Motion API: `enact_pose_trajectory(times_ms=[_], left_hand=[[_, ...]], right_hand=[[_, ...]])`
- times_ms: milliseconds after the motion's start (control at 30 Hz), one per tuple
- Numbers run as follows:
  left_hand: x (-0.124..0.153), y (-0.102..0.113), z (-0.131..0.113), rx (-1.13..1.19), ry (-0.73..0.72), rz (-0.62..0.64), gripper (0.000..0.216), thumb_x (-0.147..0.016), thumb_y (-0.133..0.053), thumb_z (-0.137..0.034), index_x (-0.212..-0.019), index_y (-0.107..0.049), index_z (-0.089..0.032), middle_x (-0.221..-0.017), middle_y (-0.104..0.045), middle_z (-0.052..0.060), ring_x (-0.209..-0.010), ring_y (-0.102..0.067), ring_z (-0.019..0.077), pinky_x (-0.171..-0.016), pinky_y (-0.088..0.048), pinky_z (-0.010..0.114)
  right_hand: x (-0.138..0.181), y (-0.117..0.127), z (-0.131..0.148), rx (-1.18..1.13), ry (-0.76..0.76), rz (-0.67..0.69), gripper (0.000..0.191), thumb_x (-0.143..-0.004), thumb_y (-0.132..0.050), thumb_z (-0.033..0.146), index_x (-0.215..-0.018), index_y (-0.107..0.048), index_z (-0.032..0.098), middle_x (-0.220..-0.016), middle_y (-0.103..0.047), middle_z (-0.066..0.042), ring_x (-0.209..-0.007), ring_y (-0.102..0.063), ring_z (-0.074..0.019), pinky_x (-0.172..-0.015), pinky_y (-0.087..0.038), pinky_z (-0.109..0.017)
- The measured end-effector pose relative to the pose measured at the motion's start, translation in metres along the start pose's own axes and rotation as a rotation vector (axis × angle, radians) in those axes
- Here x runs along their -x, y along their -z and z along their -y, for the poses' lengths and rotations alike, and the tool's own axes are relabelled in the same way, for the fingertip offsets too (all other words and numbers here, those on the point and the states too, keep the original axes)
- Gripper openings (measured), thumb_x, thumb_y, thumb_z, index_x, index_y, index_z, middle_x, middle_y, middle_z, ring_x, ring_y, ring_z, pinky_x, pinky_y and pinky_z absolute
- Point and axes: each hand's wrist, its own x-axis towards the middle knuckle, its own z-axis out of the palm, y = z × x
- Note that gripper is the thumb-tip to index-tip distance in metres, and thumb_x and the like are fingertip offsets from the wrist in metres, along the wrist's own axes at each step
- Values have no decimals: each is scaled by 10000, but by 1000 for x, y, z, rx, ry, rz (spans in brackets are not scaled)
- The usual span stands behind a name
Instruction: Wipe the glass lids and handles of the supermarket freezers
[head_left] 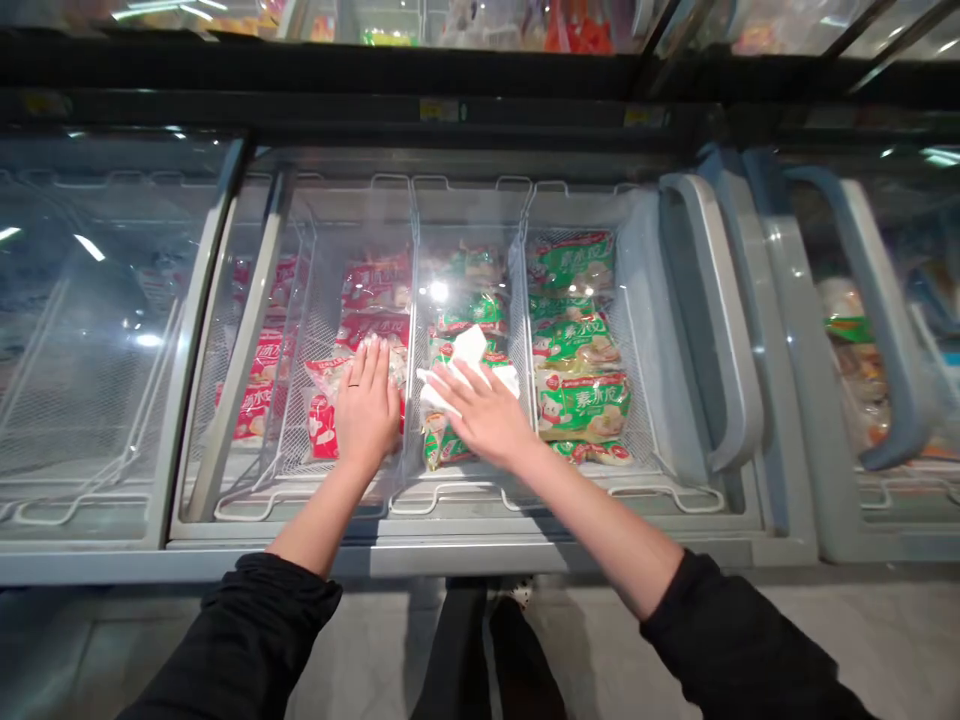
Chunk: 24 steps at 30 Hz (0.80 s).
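Note:
My left hand point(367, 405) lies flat on the glass lid point(465, 220) of a chest freezer, fingers together and stretched out, a ring on one of them. It holds nothing. To its right, my right hand point(487, 415) presses a white tissue point(471, 345) against the same glass with its fingers spread. Part of the tissue is hidden under the palm and fingers. Beneath the glass, red dumpling bags point(375, 285) lie below my left hand. Green dumpling bags point(585, 400) fill the wire baskets below and to the right of my right hand.
A curved grey handle point(720, 320) stands up at the lid's right end. Beside it is another freezer handle point(874, 310). A metal lid frame point(236, 350) crosses on the left. The freezer's front edge point(465, 560) runs before my legs, and shelves with goods are above.

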Motion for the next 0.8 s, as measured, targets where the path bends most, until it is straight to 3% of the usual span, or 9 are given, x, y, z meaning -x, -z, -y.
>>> enact_pose_trajectory(times_ms=[67,133,267,333,433,533,600,700,800], left_hand=[[0,-1,1,-1,0,0,605,-1071,-315,-270,-1661,-358,-143,-1718,-359,122,-1616,-311,298,-1310,-296,558],[0,-2,2,-1,5,-1,605,-1069,-321,-272,-1661,-362,-152,-1716,-363,121,-1613,-319,303,-1306,-305,561],[1,-4,4,2,0,-9,602,-1071,-316,-278,-1656,-372,-145,-1714,-363,132,-1614,-313,306,-1310,-306,559],[0,-3,3,0,-10,-15,605,-1072,-312,-278,-1659,-367,-145,-1715,-362,132,-1616,-309,308,-1310,-304,564],[0,-1,1,-1,-13,-19,609,-1068,-318,-279,-1661,-363,-144,-1710,-372,135,-1615,-313,306,-1311,-299,564],[-1,0,-2,1,-4,-17,607,-1067,-318,-286,-1654,-376,-140,-1702,-388,141,-1611,-324,305,-1310,-298,564],[-1,1,-4,-4,8,-13,605,-1066,-314,-293,-1644,-393,-134,-1701,-389,142,-1608,-330,309,-1306,-304,568],[-2,1,-4,-15,17,-5,607,-1061,-312,-294,-1630,-413,-109,-1700,-392,147,-1603,-340,314,-1305,-305,563],[-1,2,-4,-11,17,-2,619,-1050,-322,-291,-1634,-403,-104,-1701,-387,158,-1606,-333,317,-1305,-296,570]], right_hand=[[32,0,-2,-5,127,21,602,-1104,-371,387,-1691,-262,310,-1754,-290,68,-1629,-272,-219,-1335,-295,-499],[56,9,-30,17,116,35,612,-1093,-412,391,-1684,-254,374,-1744,-309,89,-1624,-288,-214,-1325,-320,-500],[76,34,-107,109,-281,1,581,-1083,-416,401,-1652,-312,461,-1747,-305,81,-1637,-239,-324,-1303,-282,-655],[73,39,-125,123,-425,-32,567,-1085,-393,449,-1649,-326,458,-1760,-280,57,-1641,-201,-375,-1277,-244,-741],[57,37,-110,94,-447,-63,593,-1085,-372,513,-1666,-302,421,-1766,-278,10,-1636,-221,-376,-1276,-196,-765],[44,38,-81,30,-305,-64,617,-1074,-404,531,-1667,-317,383,-1750,-333,4,-1618,-290,-328,-1321,-205,-669],[45,44,-77,0,-277,-104,627,-1073,-413,515,-1670,-331,342,-1728,-384,-12,-1601,-330,-308,-1331,-250,-595],[62,52,-96,10,-369,-155,659,-1074,-416,465,-1691,-291,271,-1716,-401,-67,-1599,-332,-317,-1320,-286,-577],[82,51,-121,59,-437,-113,678,-1058,-459,443,-1692,-286,277,-1741,-347,-85,-1616,-285,-366,-1298,-267,-662]])
